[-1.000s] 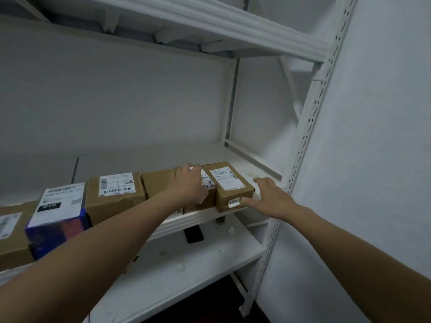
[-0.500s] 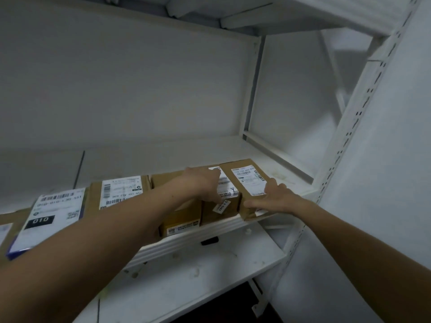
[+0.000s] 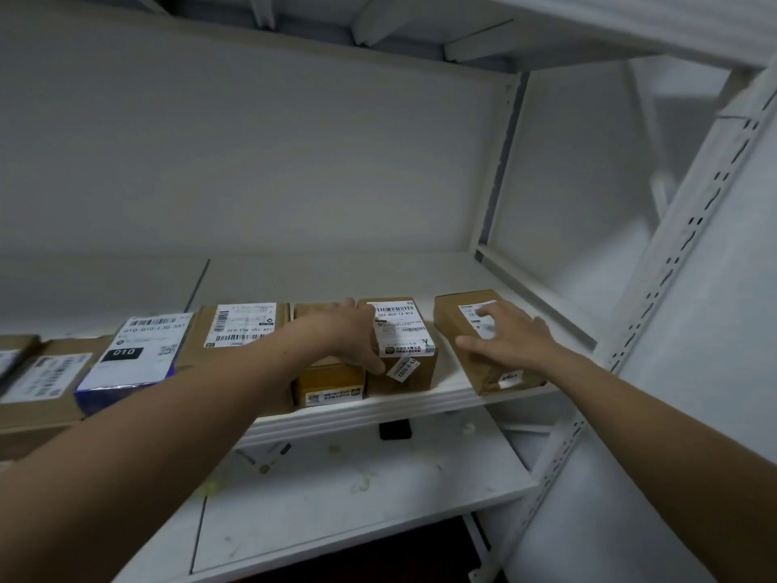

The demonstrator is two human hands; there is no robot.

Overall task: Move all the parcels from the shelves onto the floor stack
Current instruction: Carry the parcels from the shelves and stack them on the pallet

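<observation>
A row of brown cardboard parcels lines the front of the white middle shelf [image 3: 420, 403]. My left hand [image 3: 357, 336] grips the left side of a labelled brown parcel [image 3: 420, 372], thumb on its front face. My right hand [image 3: 511, 340] lies with spread fingers on top of the rightmost parcel [image 3: 452, 324], thumb against its left side. That parcel sits askew at the shelf's right end, a gap apart from the one in my left hand. A small brown box [image 3: 328, 378] stands partly hidden under my left wrist.
Further left are a white-labelled brown parcel [image 3: 241, 326], a blue parcel with a "010" label [image 3: 138, 351] and more brown boxes [image 3: 46, 372]. The lower shelf [image 3: 336, 498] holds a small black object [image 3: 394, 429]. A perforated upright [image 3: 672, 267] stands at right, another shelf overhead.
The rightmost parcel has slid right under my right hand, opening a gap from its neighbour. My left hand has shifted onto the left side of the labelled parcel. The view has moved closer.
</observation>
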